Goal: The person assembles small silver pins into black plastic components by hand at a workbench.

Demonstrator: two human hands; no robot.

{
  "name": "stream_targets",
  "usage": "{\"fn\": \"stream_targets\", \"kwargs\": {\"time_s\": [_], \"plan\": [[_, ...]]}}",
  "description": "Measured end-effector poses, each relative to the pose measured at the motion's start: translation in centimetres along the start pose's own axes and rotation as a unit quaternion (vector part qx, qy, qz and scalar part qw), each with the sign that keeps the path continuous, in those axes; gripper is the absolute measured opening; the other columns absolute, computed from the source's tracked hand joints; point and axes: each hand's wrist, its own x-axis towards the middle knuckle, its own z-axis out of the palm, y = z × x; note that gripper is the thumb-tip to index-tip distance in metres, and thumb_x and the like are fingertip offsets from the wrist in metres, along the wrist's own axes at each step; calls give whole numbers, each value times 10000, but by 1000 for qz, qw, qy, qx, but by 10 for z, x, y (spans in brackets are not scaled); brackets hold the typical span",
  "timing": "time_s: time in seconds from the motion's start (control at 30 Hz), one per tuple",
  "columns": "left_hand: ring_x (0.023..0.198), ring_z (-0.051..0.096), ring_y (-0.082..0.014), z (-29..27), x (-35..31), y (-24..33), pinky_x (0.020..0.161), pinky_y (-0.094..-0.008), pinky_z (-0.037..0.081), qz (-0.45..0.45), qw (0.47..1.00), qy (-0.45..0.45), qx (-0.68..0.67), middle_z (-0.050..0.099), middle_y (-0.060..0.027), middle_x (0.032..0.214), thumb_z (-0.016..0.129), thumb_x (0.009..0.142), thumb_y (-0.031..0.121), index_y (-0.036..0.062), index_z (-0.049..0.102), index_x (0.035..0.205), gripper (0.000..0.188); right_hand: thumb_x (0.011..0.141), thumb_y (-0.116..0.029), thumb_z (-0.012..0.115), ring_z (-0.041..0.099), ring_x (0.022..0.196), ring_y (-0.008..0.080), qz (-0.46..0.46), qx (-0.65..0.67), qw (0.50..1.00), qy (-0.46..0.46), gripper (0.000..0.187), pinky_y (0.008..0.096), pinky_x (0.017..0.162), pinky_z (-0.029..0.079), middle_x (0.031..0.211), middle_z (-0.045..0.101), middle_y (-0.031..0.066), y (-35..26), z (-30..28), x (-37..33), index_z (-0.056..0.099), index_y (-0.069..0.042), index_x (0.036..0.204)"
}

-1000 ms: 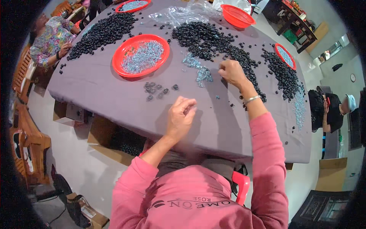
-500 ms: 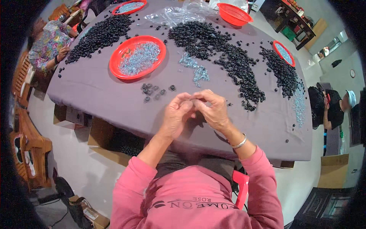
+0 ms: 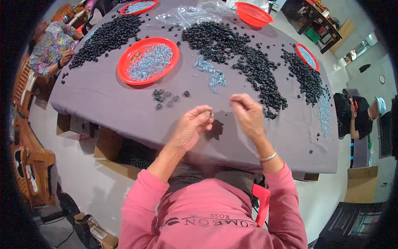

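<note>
My left hand (image 3: 194,126) is above the near part of the table, thumb and forefinger pinched on a small dark piece (image 3: 210,113). To its right, my right hand (image 3: 249,116) is raised apart from it, fingers curled and thumb pressed to forefinger; anything in that pinch is too small and blurred to make out. Left of my hands lies a loose group of small dark round pieces (image 3: 158,98). Beyond them are a large heap of small black round pieces (image 3: 261,76) and a scatter of tiny pale-blue clear pieces (image 3: 216,78).
A red plate (image 3: 122,74) holds more pale-blue pieces. Farther off are a red basket (image 3: 253,15), clear plastic bags (image 3: 195,15) and another black heap (image 3: 108,37). Someone in a patterned top (image 3: 56,45) sits at the left; another person in black (image 3: 363,114) is at the right.
My hands, together before, have come apart: the right has moved off to the right. The left has stayed nearly in place, and the dark piece now shows at its fingertips.
</note>
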Motion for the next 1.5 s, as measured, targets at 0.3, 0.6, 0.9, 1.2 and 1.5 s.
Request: {"fn": "stream_targets", "kwargs": {"time_s": [0.3, 0.6, 0.9, 1.2, 1.5], "plan": [[780, 583, -102, 7, 1, 3, 669, -226, 479, 2, 1000, 3, 20, 609, -39, 885, 581, 884, 133, 60, 601, 1026, 161, 830, -34, 587, 512, 663, 36, 79, -50, 995, 24, 91, 182, 594, 415, 733, 594, -18, 41, -89, -2, 641, 4, 891], [788, 545, -110, 11, 2, -10, 648, -226, 469, -17, 1000, -9, -5, 564, -41, 859, 565, 888, 118, 49, 573, 1017, 147, 806, -35, 605, 511, 636, 62, -1, -150, 989, 18, 74, 216, 588, 423, 731, 593, 11, 45, -72, -25, 636, -6, 867], [791, 564, -105, 12, 2, -12, 654, -227, 484, -9, 1000, -15, -1, 578, -28, 876, 553, 899, 122, 72, 577, 998, 114, 777, -14, 604, 554, 626, 148, -64, -203, 977, -1, 84, 258, 582, 439, 723, 574, 74, 27, -53, -8, 630, -10, 857], [796, 579, -99, 10, 3, -13, 664, -229, 493, -5, 1000, -16, -3, 588, -19, 886, 551, 901, 130, 82, 570, 988, 101, 762, -18, 594, 585, 627, 217, -125, -212, 968, -45, 97, 300, 582, 459, 718, 585, 106, 30, -28, 15, 630, -8, 851], [797, 575, -101, 8, 4, -14, 677, -237, 490, 4, 1000, -12, -15, 586, -21, 886, 548, 903, 132, 82, 558, 999, 108, 707, -44, 590, 576, 641, 278, -149, -270, 946, -99, 130, 346, 594, 469, 712, 563, 129, 34, -14, 26, 634, -13, 825]]}}
